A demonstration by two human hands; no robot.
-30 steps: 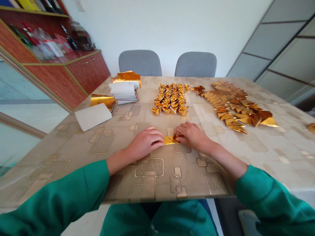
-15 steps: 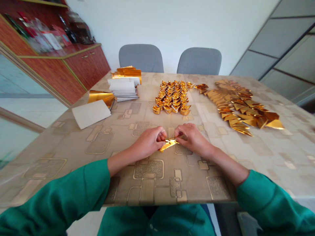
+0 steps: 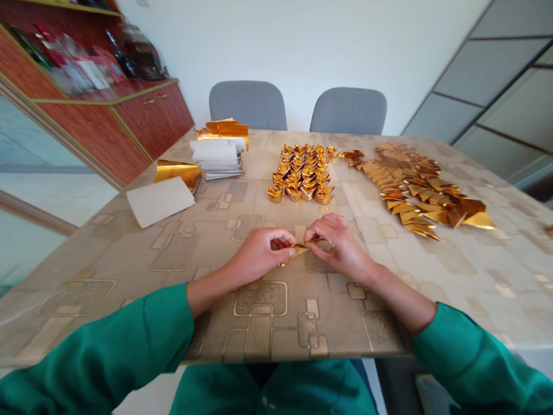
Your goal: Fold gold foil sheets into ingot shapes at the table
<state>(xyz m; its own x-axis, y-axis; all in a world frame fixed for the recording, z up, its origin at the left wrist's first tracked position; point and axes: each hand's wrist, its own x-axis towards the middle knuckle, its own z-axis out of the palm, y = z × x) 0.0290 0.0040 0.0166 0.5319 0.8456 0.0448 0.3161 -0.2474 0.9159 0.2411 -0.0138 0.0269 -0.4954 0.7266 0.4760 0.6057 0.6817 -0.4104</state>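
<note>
My left hand [image 3: 257, 253] and my right hand [image 3: 341, 245] meet just above the table [image 3: 142, 271], both pinching one small folded piece of gold foil paper [image 3: 299, 248]. Fingers of each hand are curled around its ends, and much of the piece is hidden between them. Straight beyond my hands stands a block of finished gold paper ingots [image 3: 302, 173] in rows. To the right of it lies a long spread of flat folded gold triangles [image 3: 419, 187].
At the back left are a stack of white-backed sheets [image 3: 216, 158] topped with gold foil [image 3: 224, 128], a curled gold sheet [image 3: 177, 171] and one loose white sheet [image 3: 159, 200]. Two grey chairs [image 3: 248, 106] stand behind the table. A red cabinet [image 3: 129, 121] stands on the left.
The gold piece lay flat under my fingers a second ago. Both hands have since lifted it off the table and hold it pinched between them, slightly tilted.
</note>
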